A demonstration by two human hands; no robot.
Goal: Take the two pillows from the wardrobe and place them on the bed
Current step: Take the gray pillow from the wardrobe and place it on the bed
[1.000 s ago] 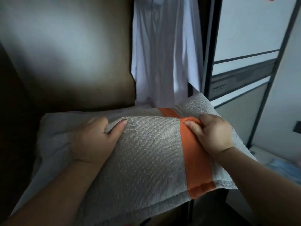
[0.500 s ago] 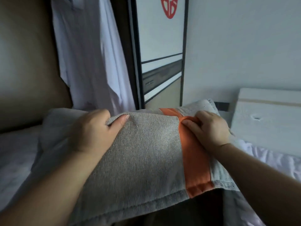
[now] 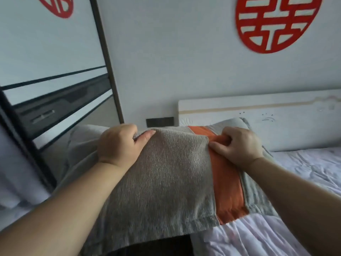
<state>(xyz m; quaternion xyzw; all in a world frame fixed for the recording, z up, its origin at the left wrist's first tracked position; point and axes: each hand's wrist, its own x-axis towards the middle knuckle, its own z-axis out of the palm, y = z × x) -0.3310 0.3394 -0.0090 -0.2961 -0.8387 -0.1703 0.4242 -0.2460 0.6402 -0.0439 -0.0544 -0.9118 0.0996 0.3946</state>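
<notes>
Bed [image 3: 295,174] w/ white sheet, nothing placed yet. Pillows [image 3: 166,182] stacked, carried just left of bed, near headboard [image 3: 258,115]. Left hand [image 3: 118,145] & right hand [image 3: 238,145] pinching top cover. Setting down left.

One head view, looking forward and down, close over the pillow [image 3: 166,178], bed [image 3: 304,163] at two o'clock.

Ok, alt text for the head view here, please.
Two bare hands, left hand and right hand, grip the far edge of a grey pillow with an orange stripe, held above a white-sheeted bed beside a mirrored wardrobe door.
</notes>
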